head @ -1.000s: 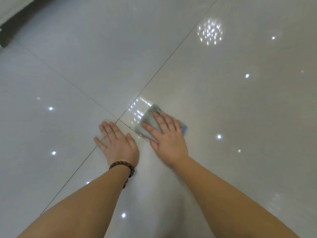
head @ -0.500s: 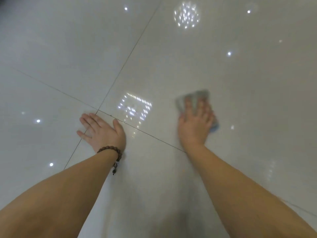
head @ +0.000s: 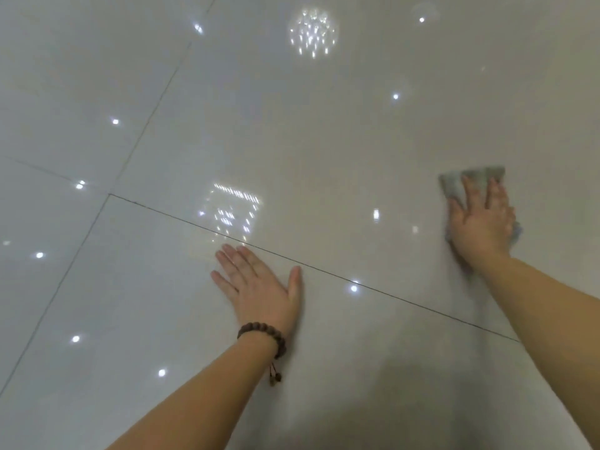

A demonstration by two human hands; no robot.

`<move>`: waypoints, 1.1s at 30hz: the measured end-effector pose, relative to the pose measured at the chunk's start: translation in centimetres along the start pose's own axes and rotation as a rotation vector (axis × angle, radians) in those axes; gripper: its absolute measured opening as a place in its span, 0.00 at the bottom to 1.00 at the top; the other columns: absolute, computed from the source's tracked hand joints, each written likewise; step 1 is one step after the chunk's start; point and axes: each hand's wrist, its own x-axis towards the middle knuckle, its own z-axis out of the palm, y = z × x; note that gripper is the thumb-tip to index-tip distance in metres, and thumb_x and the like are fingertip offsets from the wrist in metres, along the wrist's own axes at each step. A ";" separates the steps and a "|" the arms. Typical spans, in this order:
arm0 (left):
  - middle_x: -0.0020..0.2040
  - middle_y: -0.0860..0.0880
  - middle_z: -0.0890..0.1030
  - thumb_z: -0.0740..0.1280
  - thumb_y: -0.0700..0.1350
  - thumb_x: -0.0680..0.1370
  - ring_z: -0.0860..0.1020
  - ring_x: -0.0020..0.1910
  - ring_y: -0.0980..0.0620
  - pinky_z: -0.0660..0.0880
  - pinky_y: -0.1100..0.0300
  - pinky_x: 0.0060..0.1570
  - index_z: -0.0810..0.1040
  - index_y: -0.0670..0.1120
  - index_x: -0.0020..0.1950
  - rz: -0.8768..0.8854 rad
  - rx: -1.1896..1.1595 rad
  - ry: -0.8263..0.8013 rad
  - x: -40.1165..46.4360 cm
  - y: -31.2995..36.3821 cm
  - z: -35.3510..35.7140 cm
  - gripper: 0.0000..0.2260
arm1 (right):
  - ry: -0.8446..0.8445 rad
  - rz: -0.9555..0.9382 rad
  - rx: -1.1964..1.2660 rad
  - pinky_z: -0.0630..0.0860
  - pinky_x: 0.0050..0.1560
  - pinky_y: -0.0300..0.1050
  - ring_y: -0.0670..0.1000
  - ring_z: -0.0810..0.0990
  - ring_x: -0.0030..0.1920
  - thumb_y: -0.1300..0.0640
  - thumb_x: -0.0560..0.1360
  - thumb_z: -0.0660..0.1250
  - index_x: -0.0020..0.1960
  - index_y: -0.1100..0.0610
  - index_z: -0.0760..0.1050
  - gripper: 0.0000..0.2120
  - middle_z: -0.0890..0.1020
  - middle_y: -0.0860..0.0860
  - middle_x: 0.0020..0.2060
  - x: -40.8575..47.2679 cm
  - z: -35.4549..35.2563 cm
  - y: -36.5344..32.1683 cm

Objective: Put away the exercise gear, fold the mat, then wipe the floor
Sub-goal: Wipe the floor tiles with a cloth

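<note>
Two hands flat on floor (head: 292, 141): left (head: 259, 284) bare, right (head: 480, 222) on one cloth (head: 454, 186).

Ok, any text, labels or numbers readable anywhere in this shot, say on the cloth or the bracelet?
None.
Cloth under the right hand: blurred, no print visible.
Bracelet on the left wrist: plain beads, no marks.
Floor: only light reflections and tile joints.

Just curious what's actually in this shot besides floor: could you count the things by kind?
Bare hands: 2, the left hand flat on the glossy pale tiled floor, the right hand pressing the cloth.
Grey-green wiping cloth: 1
Dark brown wooden bead bracelet: 1
Total: 4
</note>
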 end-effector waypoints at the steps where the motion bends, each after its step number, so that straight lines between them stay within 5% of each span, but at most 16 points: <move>1: 0.76 0.30 0.47 0.43 0.68 0.75 0.42 0.76 0.34 0.41 0.36 0.72 0.45 0.31 0.75 -0.035 0.028 -0.013 -0.2 1.3 0.2 0.45 | 0.021 0.109 0.024 0.47 0.74 0.58 0.56 0.50 0.76 0.39 0.75 0.47 0.76 0.44 0.57 0.30 0.53 0.55 0.77 0.3 -0.2 0.8; 3: 0.76 0.30 0.46 0.43 0.69 0.75 0.41 0.76 0.34 0.42 0.34 0.71 0.45 0.31 0.75 -0.085 0.093 -0.013 -0.1 2.0 0.3 0.46 | 0.079 0.312 0.081 0.46 0.73 0.58 0.57 0.49 0.76 0.42 0.78 0.52 0.75 0.44 0.58 0.26 0.52 0.55 0.77 -0.3 0.5 -1.1; 5: 0.76 0.31 0.45 0.42 0.69 0.74 0.39 0.76 0.35 0.42 0.34 0.71 0.44 0.32 0.76 -0.085 0.115 0.002 -0.1 2.0 0.5 0.46 | 0.136 0.253 0.105 0.47 0.72 0.59 0.59 0.52 0.76 0.46 0.78 0.56 0.75 0.43 0.60 0.25 0.54 0.55 0.77 -2.8 2.3 -5.9; 9: 0.76 0.32 0.43 0.43 0.68 0.74 0.39 0.76 0.36 0.41 0.34 0.72 0.42 0.32 0.76 -0.096 0.093 -0.007 -0.3 2.4 0.2 0.45 | 0.044 -0.615 0.007 0.51 0.73 0.59 0.60 0.59 0.74 0.48 0.75 0.58 0.72 0.43 0.64 0.25 0.63 0.55 0.74 -10.7 5.3 -12.0; 12: 0.76 0.32 0.43 0.43 0.68 0.75 0.40 0.76 0.36 0.42 0.35 0.72 0.42 0.32 0.76 -0.108 0.100 0.008 -0.4 2.4 0.3 0.45 | -0.002 -0.819 0.003 0.53 0.73 0.58 0.59 0.61 0.73 0.47 0.76 0.59 0.72 0.43 0.66 0.23 0.64 0.54 0.74 -8.9 4.5 -7.1; 19: 0.77 0.33 0.43 0.44 0.68 0.74 0.39 0.76 0.37 0.40 0.35 0.72 0.42 0.33 0.76 -0.107 0.092 0.055 -0.4 2.4 0.4 0.45 | 0.019 -0.059 -0.006 0.51 0.73 0.60 0.59 0.54 0.75 0.38 0.76 0.47 0.75 0.46 0.60 0.29 0.56 0.57 0.76 -1.8 -1.4 13.2; 23: 0.77 0.33 0.43 0.45 0.68 0.74 0.40 0.76 0.37 0.41 0.35 0.72 0.42 0.33 0.76 -0.105 0.098 0.075 -0.3 2.2 0.7 0.45 | 0.130 0.402 0.065 0.48 0.73 0.57 0.59 0.52 0.76 0.45 0.78 0.52 0.76 0.47 0.59 0.26 0.54 0.56 0.77 -1.9 -0.4 7.3; 25: 0.77 0.33 0.43 0.45 0.68 0.74 0.40 0.76 0.38 0.41 0.36 0.72 0.42 0.33 0.76 -0.100 0.090 0.086 -0.3 2.2 0.9 0.45 | 0.133 0.155 0.080 0.48 0.72 0.58 0.60 0.54 0.75 0.47 0.76 0.52 0.75 0.47 0.61 0.27 0.57 0.56 0.76 -4.9 2.0 0.0; 27: 0.77 0.33 0.43 0.45 0.67 0.74 0.40 0.76 0.38 0.40 0.36 0.72 0.42 0.33 0.76 -0.099 0.088 0.103 -0.2 2.0 1.0 0.45 | 0.107 -0.424 0.061 0.49 0.72 0.59 0.61 0.57 0.74 0.48 0.74 0.57 0.72 0.44 0.65 0.26 0.62 0.56 0.74 -10.1 4.8 -7.4; 29: 0.77 0.33 0.43 0.45 0.66 0.74 0.40 0.76 0.38 0.40 0.36 0.72 0.42 0.33 0.76 -0.091 0.087 0.110 -0.4 2.0 1.0 0.44 | 0.004 -0.784 0.024 0.50 0.73 0.59 0.60 0.58 0.74 0.48 0.75 0.59 0.72 0.42 0.65 0.25 0.62 0.54 0.74 -14.4 5.8 -10.9; 33: 0.77 0.33 0.44 0.47 0.66 0.75 0.41 0.76 0.37 0.41 0.36 0.72 0.43 0.33 0.76 -0.102 0.098 0.107 -0.5 2.1 0.9 0.43 | 0.069 -0.636 0.066 0.54 0.72 0.57 0.59 0.62 0.73 0.48 0.74 0.59 0.71 0.43 0.67 0.24 0.66 0.54 0.73 -13.2 5.0 -2.8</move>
